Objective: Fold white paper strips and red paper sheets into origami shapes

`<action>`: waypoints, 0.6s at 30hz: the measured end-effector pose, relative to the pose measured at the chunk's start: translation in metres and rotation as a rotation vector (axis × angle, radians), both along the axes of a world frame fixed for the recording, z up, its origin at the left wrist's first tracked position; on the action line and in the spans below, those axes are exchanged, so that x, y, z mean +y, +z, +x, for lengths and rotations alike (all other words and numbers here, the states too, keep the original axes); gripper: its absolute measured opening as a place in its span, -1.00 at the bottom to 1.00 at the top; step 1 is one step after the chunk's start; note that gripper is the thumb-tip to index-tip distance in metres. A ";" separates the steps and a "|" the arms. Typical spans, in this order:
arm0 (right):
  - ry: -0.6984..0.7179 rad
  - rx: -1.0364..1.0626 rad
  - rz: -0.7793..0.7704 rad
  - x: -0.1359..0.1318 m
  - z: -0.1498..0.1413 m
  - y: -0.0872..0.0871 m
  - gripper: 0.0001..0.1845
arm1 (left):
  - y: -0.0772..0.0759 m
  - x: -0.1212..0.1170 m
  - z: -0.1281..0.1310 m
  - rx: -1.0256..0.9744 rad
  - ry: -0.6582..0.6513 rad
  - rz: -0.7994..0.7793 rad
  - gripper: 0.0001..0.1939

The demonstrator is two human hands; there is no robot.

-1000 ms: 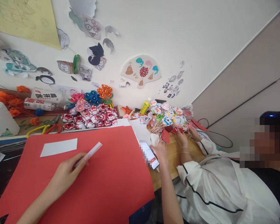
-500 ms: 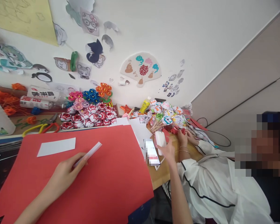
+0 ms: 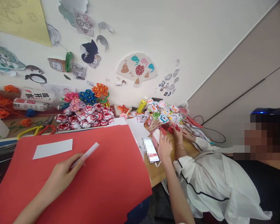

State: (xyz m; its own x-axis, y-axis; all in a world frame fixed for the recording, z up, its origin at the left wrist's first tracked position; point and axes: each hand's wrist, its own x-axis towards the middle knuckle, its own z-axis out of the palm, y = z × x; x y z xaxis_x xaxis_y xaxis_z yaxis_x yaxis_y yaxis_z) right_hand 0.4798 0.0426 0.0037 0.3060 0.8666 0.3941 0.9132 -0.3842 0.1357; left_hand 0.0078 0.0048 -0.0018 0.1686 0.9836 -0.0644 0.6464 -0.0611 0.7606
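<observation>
My left hand (image 3: pixel 66 168) pinches a narrow, folded white paper strip (image 3: pixel 91 151) between thumb and fingers, above a large red sheet (image 3: pixel 102 186). A flat white paper rectangle (image 3: pixel 53 148) lies on that sheet, beyond the hand. To the right, my right hand (image 3: pixel 165 147) is closed over a small white block with rounded corners (image 3: pixel 156 135), which looks like a power bank and is partly hidden by the fingers. A lit phone (image 3: pixel 151 151) lies just left of this hand, with a white cord beside it.
Red-and-white paper flowers (image 3: pixel 91 118) and multicoloured ones (image 3: pixel 163 113) crowd the back. Scissors (image 3: pixel 45 126) lie at the left, near plastic bottles (image 3: pixel 32 104). At the right, another person's hands (image 3: pixel 179 137) work with red material beside a yellow bottle (image 3: pixel 142 105).
The view has shifted slightly. My right hand has turned and now covers more of the white block. My left hand still pinches the paper strip.
</observation>
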 end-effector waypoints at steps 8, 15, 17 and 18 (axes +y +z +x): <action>0.048 -0.102 -0.110 0.001 0.008 -0.019 -0.30 | -0.004 0.002 -0.001 0.011 -0.026 -0.023 -0.45; 0.054 -0.100 -0.133 -0.001 0.011 -0.019 -0.35 | -0.004 0.001 -0.002 0.034 -0.032 -0.036 -0.47; 0.049 -0.094 -0.143 -0.004 0.012 -0.018 -0.32 | -0.002 0.000 -0.001 0.029 -0.034 -0.023 -0.49; 0.046 -0.089 -0.149 -0.006 0.013 -0.017 -0.30 | -0.001 0.000 -0.001 0.027 -0.035 -0.012 -0.49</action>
